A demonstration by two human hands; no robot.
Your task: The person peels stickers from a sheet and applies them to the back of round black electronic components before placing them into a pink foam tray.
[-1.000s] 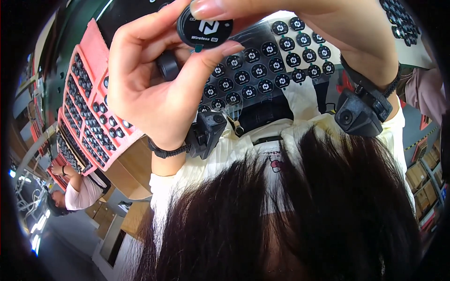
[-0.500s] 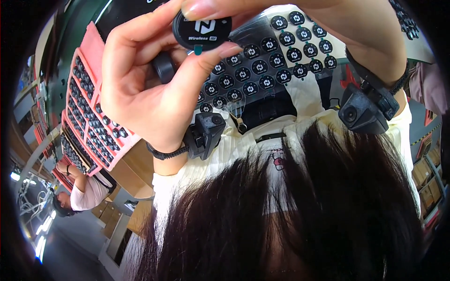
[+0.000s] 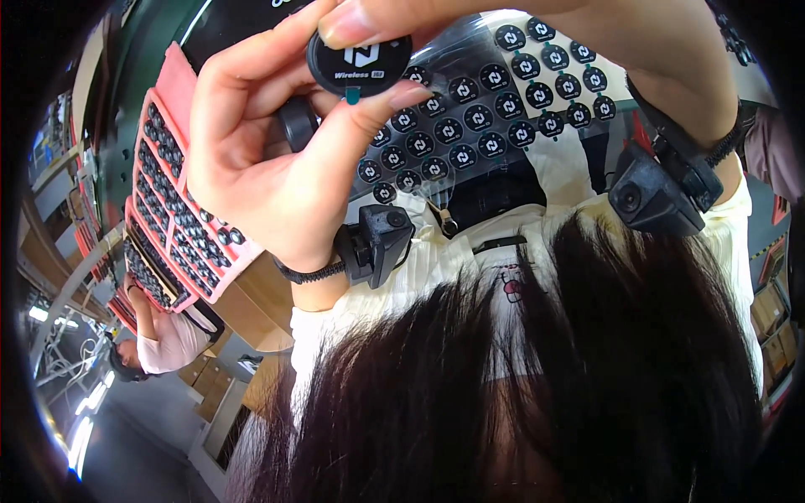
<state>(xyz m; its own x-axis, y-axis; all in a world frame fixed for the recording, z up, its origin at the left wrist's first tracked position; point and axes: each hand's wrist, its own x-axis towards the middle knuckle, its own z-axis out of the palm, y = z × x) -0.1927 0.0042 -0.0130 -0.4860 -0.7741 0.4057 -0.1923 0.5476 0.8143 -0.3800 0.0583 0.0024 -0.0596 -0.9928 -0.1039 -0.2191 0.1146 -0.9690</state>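
Note:
My left hand is closed, pinching a round black disc by its edge between thumb and fingers. The disc's face carries a black label with white print and a small green tab at the lower edge. A second small black round part is tucked in the curled fingers of the same hand. From above, my right hand presses its thumb on the disc's upper face; its other fingers are mostly hidden or out of view. Behind the hands lies a clear sheet of round black labels with green tabs, partly over white backing.
Pink trays filled with small black round parts stand at the left. Beyond them another person works at the bench. A cardboard box is below the trays. Dark camera units are strapped to both my wrists.
My right thumb has slid slightly down and left over the disc, covering more of the white print. The surroundings have shifted a little rightward in view. My left hand keeps its grip.

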